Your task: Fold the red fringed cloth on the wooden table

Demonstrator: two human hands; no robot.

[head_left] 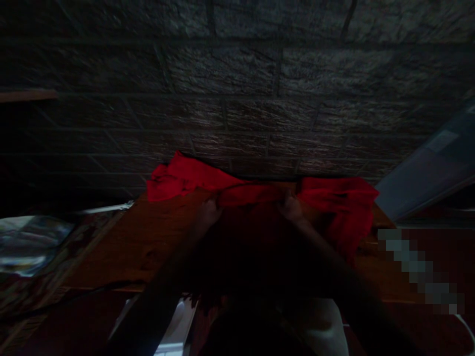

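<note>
A length of red cloth (256,194) is stretched between my two hands above a wooden table. My left hand (211,210) is closed on its left end, and my right hand (291,206) is closed on its right end. The cloth's lower part hangs toward me into deep shadow, so its full shape is hidden. Left of my left hand lies a bunched red cloth (185,173) along the table's back edge. To the right of my right hand is another crumpled red cloth (339,195), draping toward the front. Whether these pieces are joined I cannot tell.
The wooden table (122,247) stands against a dark brick wall (237,69). A grey upright panel (430,153) rises at the right. On the patterned floor at left lies a shiny plastic bag (31,242). A dark cable (81,294) runs at the lower left.
</note>
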